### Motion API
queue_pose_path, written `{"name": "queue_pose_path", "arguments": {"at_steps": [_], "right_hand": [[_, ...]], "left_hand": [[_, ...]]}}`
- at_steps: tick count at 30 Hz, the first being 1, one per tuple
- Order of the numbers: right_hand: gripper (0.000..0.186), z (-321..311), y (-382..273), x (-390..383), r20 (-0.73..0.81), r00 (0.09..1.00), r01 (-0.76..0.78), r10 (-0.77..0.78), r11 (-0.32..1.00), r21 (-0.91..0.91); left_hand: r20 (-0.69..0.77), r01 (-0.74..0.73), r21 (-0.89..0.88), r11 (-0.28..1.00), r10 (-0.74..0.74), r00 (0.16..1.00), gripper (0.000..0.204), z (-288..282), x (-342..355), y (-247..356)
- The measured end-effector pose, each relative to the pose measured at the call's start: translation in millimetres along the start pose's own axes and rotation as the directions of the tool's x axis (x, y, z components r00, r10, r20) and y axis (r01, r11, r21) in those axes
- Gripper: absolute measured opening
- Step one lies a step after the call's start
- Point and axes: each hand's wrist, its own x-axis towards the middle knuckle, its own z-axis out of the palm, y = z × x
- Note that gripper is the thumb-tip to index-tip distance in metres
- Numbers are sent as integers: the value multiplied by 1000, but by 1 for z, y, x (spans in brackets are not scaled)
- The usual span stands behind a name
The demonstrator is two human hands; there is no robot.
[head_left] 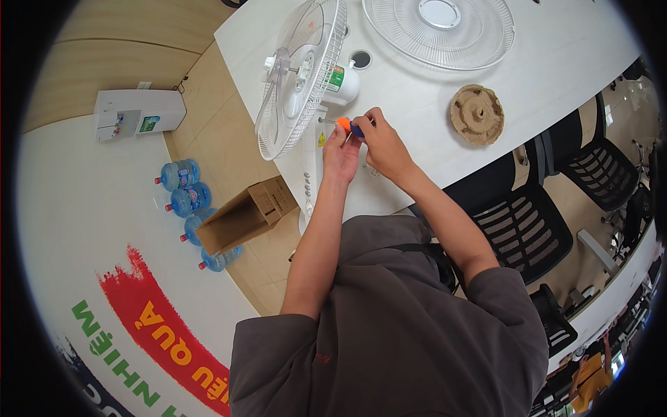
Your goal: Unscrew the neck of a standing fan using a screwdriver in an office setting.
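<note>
A screwdriver with an orange and dark blue handle (343, 124) is held in both of my hands, its thin shaft pointing left at the white neck of an electric fan. My right hand (385, 149) wraps the blue end of the handle. Close beside it, my left hand (340, 158) has its thumb and fingers closed at the orange part. The fan (303, 90) lies along the table's left edge, with clear blades in a white rear cage and a motor housing (342, 86) bearing a green label. Its control column with buttons (308, 191) runs toward me, partly behind my left forearm.
On the white table (410, 97) lie a round fan grille (479, 52) and a brown pulp packing mould (477, 115). An open cardboard box (243, 219) and several blue water bottles (189, 199) stand on the floor at left. Black mesh chairs (524, 226) line the right side.
</note>
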Motion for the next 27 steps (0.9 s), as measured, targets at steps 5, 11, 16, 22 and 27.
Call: {"name": "queue_pose_path", "arguments": {"at_steps": [5, 11, 16, 22, 27], "right_hand": [[29, -1, -12, 13, 8, 981, -190, 194, 967, -171], [40, -8, -25, 17, 147, 860, -435, 488, 854, -285], [36, -14, -32, 12, -48, 978, -206, 203, 976, -71], [22, -13, -15, 10, 122, 992, 31, 1, 965, -259], [22, -6, -25, 25, 76, 985, -136, 155, 969, -208]], "left_hand": [[-71, 20, 80, 997, -15, 997, 40, 22, -7, 8], [-147, -134, 901, 413, 580, 801, 39, -10, -14, 23], [304, -234, 951, -202, 740, 599, 42, -52, 21, 48], [-107, -86, 687, 722, 217, 970, 41, -48, 21, 75], [-226, 96, 604, 791, 55, 973, 44, -30, 20, 79]]}}
